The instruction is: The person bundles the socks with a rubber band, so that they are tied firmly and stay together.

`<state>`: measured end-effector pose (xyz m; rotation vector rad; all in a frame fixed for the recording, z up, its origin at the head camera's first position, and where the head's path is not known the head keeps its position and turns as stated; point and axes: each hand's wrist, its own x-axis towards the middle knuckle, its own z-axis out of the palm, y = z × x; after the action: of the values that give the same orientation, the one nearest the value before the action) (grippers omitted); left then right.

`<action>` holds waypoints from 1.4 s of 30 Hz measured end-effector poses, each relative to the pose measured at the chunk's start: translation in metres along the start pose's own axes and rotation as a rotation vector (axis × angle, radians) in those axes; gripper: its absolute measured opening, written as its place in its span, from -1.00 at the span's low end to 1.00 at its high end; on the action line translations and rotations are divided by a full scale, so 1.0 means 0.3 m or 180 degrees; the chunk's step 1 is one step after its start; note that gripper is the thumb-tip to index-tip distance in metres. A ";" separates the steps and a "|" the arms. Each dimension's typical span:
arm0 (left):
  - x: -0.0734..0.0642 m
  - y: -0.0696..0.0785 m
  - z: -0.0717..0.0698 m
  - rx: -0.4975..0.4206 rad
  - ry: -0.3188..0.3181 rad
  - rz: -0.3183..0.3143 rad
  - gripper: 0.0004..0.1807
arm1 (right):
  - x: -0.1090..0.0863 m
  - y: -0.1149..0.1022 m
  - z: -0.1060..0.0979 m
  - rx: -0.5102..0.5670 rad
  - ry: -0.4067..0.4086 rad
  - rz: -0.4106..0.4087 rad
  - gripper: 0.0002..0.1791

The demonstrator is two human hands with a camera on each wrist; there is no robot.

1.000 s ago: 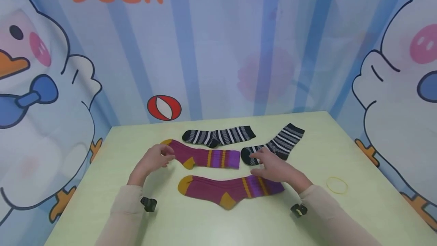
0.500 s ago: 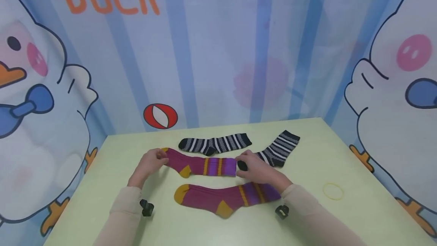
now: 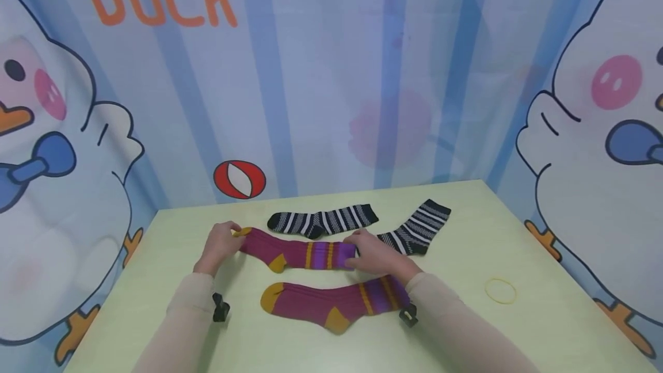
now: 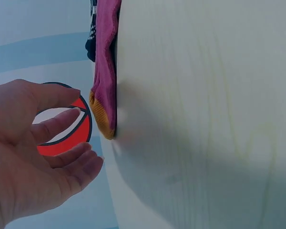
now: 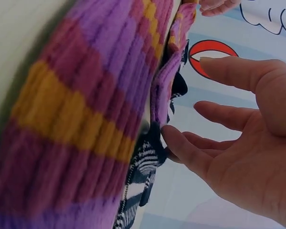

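Note:
Two magenta socks with mustard toes and heels and purple striped cuffs lie flat, one behind the other. My left hand is at the toe of the farther magenta sock. In the left wrist view its fingers are loosely bent and apart, just beside the mustard toe. At the other end, my right hand is by the purple cuff, thumb and fingers spread with nothing between them. The nearer magenta sock lies under the right forearm, its cuff end partly covered.
Behind lie two black-and-white striped socks: one straight across, one angled with its toe hidden by my right hand. A thin yellow rubber band sits at the right of the table. A printed curtain stands behind.
My right hand has moved left, from over the angled striped sock to the farther magenta sock's cuff. My left hand has shifted slightly left along the toe. The head view has tilted up.

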<state>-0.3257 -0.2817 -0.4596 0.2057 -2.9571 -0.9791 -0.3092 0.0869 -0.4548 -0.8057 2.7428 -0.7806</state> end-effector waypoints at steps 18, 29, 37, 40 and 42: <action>0.049 -0.031 0.041 0.0038 -0.0213 0.0096 -0.58 | 0.055 -0.005 0.037 -0.0228 -0.0141 0.0128 -0.39; 0.053 -0.024 0.042 0.0101 -0.0197 0.0197 -0.54 | 0.059 -0.013 0.047 -0.0251 -0.0120 0.0275 -0.29; 0.036 -0.014 0.049 0.0141 -0.0093 0.0282 -0.40 | 0.067 -0.014 0.060 0.0014 0.0068 0.0510 -0.37; 0.033 -0.008 0.047 0.0064 -0.0048 0.0264 -0.51 | 0.072 -0.016 0.064 0.0055 0.0098 0.0522 -0.43; 0.031 -0.005 0.045 0.0011 -0.0036 0.0217 -0.58 | 0.073 -0.016 0.065 0.0080 0.0119 0.0519 -0.44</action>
<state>-0.3356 -0.2760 -0.4716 0.0993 -2.9546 -0.9701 -0.3195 0.0630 -0.4691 -0.5591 2.7820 -0.8024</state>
